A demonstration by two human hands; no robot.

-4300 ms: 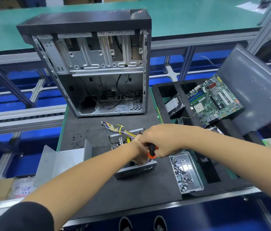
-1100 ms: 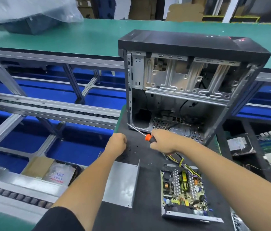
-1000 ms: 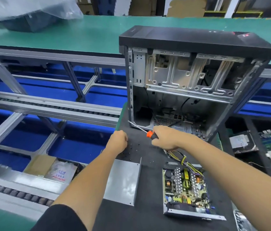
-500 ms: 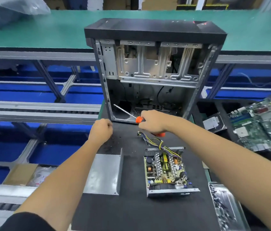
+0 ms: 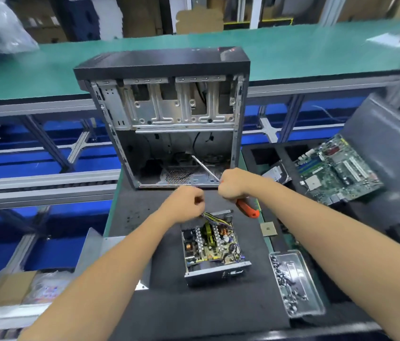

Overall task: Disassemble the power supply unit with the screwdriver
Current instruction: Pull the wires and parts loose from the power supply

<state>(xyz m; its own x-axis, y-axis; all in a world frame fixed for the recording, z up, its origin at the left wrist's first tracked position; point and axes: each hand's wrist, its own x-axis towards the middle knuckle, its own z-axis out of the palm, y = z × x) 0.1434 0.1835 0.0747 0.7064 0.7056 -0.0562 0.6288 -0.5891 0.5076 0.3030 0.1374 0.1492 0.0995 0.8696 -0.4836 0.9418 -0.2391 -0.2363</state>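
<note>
**Cover off, board still in its tray**

The open grey metal power supply unit (image 5: 215,249) sits mid-worktop (image 5: 194,313), its cover (image 5: 110,254) off at the left edge. Right hand (image 5: 233,184) grips the orange-handled screwdriver (image 5: 247,207); left hand (image 5: 186,204) is curled, apparently pinching something small. Board removal likely remains.

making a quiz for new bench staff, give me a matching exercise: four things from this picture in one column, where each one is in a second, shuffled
Things
1. screwdriver
2. motherboard
3. screw tray
4. power supply unit

Places
A. lid off, on the black mat between the forearms
B. gripped in the right hand
C. near right corner of the mat
D. leaning in the foam bin at right

Pairs: 1-B, 2-D, 3-C, 4-A
</note>
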